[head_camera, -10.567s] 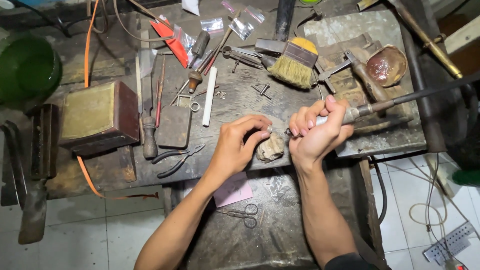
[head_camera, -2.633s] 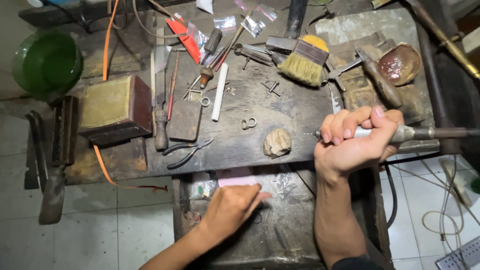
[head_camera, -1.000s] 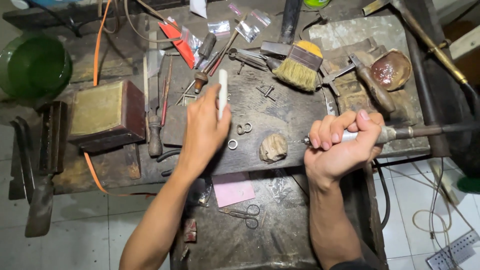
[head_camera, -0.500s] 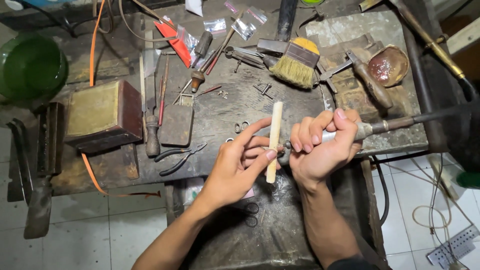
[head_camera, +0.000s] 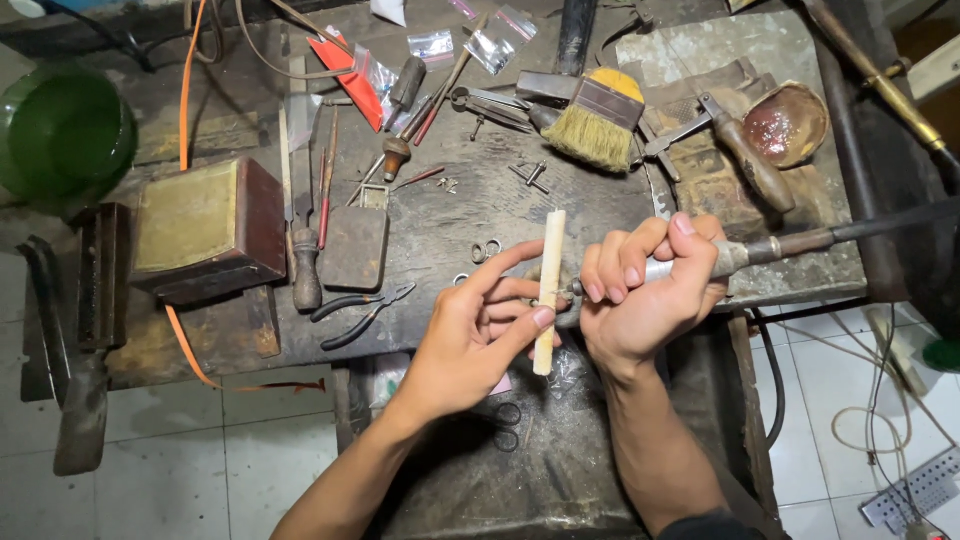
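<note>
Over a cluttered bench (head_camera: 450, 230), the left hand (head_camera: 480, 335) pinches a pale stick (head_camera: 547, 290) between thumb and fingertips, holding it nearly upright just off the bench's front edge. The index finger stretches along the stick's left side; the forearm comes up from the lower left. The right hand (head_camera: 645, 290) is clenched around a metal handpiece (head_camera: 720, 258), all four fingers curled over the barrel, and its tip meets the stick about halfway up. The handpiece's shaft runs off to the right. The two hands sit close together, nearly touching at the stick.

Half a second earlier the stick leaned slightly and the hands were already joined; it now stands straighter. A second earlier the left hand was reaching up the bench for the stick, well apart from the right. Further back, it was pressed to a small pale lump, which can no longer be seen.

Small rings (head_camera: 486, 250) lie just above the left fingers, pliers (head_camera: 362, 310) to the left, a brush (head_camera: 598, 125) beyond.
</note>
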